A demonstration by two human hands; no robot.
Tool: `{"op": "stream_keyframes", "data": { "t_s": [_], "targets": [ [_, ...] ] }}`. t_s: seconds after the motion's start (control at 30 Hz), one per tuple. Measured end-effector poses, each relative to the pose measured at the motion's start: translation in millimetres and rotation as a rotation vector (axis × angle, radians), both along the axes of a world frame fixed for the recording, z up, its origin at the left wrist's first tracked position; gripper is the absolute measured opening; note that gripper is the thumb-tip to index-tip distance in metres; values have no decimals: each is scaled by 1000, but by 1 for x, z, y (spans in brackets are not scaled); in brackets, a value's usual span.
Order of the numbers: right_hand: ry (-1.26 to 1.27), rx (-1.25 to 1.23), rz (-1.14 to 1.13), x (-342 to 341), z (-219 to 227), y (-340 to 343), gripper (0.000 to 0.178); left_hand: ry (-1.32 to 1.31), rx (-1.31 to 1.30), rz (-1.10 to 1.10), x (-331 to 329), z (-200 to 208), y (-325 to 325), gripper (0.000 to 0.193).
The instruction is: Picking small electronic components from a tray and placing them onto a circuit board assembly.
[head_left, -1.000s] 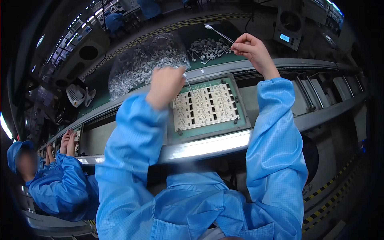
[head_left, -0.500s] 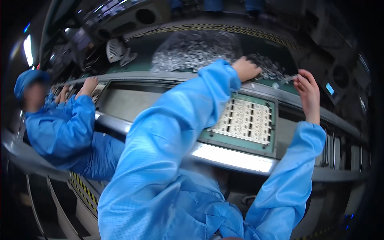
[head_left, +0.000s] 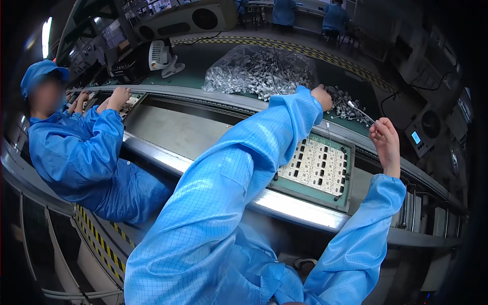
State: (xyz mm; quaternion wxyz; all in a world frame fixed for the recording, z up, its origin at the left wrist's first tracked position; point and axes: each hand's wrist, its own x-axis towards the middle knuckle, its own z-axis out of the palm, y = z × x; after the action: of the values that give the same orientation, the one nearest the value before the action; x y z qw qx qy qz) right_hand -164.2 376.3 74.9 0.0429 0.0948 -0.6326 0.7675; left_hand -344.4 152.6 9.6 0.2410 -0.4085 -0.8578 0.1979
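While the right hand (head_left: 386, 142) pinches a thin white cable (head_left: 362, 111) between its fingers, the free end pointing toward ten o'clock, the left hand (head_left: 322, 96) is at the nine-o'clock edge of a loose cable pile (head_left: 338, 101) on the green counter (head_left: 195, 66), its fingers too hidden to tell whether they pinch anything. At seven o'clock from the held cable lies a pale circuit-board panel (head_left: 315, 165) in a green fixture (head_left: 300, 190), with a clear bag of cables (head_left: 264, 71) at ten and a blue-clad co-worker (head_left: 76, 152) at nine.
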Motion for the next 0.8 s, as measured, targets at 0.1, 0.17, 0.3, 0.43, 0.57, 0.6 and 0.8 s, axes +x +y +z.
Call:
{"op": "stream_keyframes", "data": {
  "t_s": [0.1, 0.17, 0.3, 0.43, 0.57, 0.6, 0.8],
  "targets": [
    [17, -3, -37, 3, 4, -5, 10, -43, -132, -12, 13, 10, -5, 22],
    [12, -5, -53, 3, 7, -8, 12, -94, -88, -37, 17, 18, -18, 18],
    [20, 21, 6, -1, 0, 5, 15, -153, -104, -121, 22, 27, -21, 16],
    [48, 68, -15, -6, -10, 6, 19, -163, 124, -239, 31, 35, -26, 17],
    [87, 64, -5, -10, 2, -30, 21, -497, 960, -404, 31, 54, -50, 16],
    [95, 63, -15, -8, 1, -30, 22, -592, 968, -368, 40, 61, -50, 17],
    [145, 421, -121, 2, -9, -78, 17, -1037, 1069, -480, 107, 69, -114, 16]
  ]
}}
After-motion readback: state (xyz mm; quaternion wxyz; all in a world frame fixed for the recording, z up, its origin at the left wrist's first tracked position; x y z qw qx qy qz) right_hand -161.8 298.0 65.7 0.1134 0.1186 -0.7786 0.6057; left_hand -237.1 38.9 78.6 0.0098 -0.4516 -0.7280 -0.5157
